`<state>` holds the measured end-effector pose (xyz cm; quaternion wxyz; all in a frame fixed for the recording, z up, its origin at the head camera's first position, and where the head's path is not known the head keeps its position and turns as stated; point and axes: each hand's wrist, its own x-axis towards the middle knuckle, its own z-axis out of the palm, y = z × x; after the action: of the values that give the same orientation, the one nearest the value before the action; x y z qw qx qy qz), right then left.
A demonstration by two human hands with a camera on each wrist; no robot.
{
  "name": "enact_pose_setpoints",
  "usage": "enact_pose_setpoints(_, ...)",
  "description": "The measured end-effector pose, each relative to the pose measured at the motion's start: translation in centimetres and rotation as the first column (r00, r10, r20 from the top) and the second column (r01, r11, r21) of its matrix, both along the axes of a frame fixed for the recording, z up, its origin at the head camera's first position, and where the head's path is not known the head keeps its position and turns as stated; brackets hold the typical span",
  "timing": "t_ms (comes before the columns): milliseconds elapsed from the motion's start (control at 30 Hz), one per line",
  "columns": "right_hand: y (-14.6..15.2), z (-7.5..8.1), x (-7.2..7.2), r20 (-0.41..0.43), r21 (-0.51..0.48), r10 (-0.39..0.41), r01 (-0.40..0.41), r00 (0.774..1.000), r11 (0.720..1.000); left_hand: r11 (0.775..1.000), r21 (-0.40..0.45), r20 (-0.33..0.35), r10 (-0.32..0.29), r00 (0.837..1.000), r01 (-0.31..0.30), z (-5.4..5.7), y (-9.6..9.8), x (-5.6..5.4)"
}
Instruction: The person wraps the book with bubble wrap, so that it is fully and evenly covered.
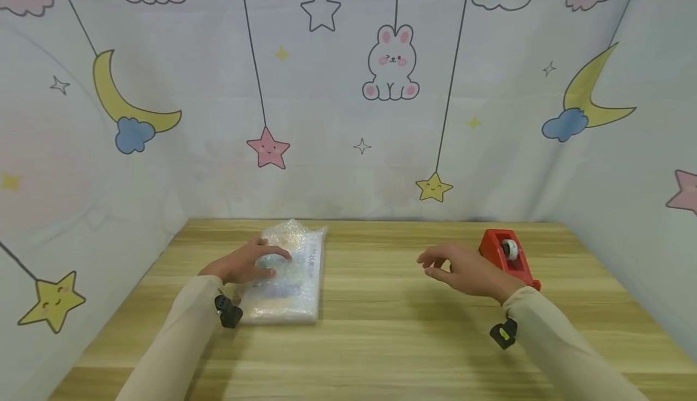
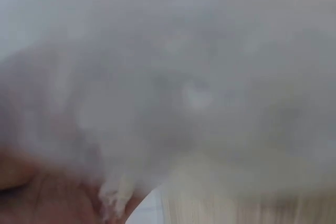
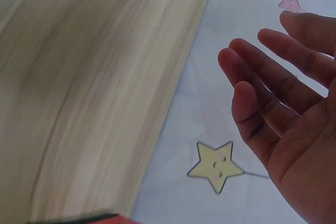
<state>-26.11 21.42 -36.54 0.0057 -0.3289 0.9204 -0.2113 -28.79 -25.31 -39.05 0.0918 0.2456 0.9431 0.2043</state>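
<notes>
On the left of the table lies a flat, clear bubble-wrap package (image 1: 294,295), with blurred colours and dark printed characters showing through. My left hand (image 1: 245,262) is over its left part, thumb and index finger spread apart across the wrap. In the left wrist view the blurred bubble wrap (image 2: 173,87) fills most of the picture and partly hides the left hand (image 2: 58,198). Well to the right, my right hand (image 1: 463,268) hovers above the table with loosely bent fingers and nothing in them. A red tape dispenser (image 1: 497,250) stands just behind that hand, partly covered by it.
The wooden table (image 1: 370,352) is bounded at the back and sides by a white cloth (image 1: 337,98) printed with stars, moons and rabbits. A white roll (image 1: 510,250) sits in the dispenser. Small black devices are strapped to both wrists.
</notes>
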Motion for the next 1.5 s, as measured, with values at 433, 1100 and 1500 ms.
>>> enact_pose_setpoints(433,5.2,-0.5,1.5,-0.142,-0.039,-0.101,0.096,0.985,0.995,1.000,0.024,0.018,0.001,1.000,-0.001,-0.3,0.0,0.1)
enact_pose_setpoints(1100,14.4,-1.1,2.9,-0.126,-0.033,-0.497,0.497,0.858,0.867,1.000,0.012,0.009,0.016,1.000,-0.016,0.0,-0.3,0.2)
enact_pose_setpoints(1500,14.5,-1.5,3.0,0.073,0.011,-0.545,0.545,0.836,0.838,0.999,0.016,0.031,0.036,0.999,-0.036,0.0,-0.1,0.0)
